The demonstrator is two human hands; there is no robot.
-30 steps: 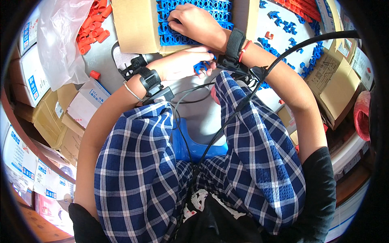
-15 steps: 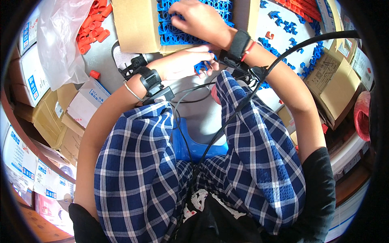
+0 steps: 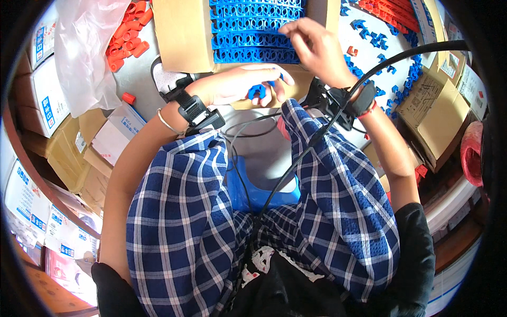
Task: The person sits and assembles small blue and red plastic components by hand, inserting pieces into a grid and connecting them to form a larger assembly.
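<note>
My left hand is curled around blue plastic pipe clips, in front of the near wall of a cardboard box. One clip shows clearly below the fingers, and another bit of blue sits between the fingertips. Inside the box, blue clips stand packed in neat rows. My right hand hovers over the box's right near corner, index finger reaching left and thumb apart from it. I see nothing in its fingers.
The cardboard box has its flaps spread. Loose blue clips lie scattered to its right, and red tube pieces to its left beside a clear plastic bag. A black cable crosses over my right wrist.
My right hand has moved back and to the right from over the rows of clips, uncovering them. My left hand still holds its blue clips, nearly in place.
</note>
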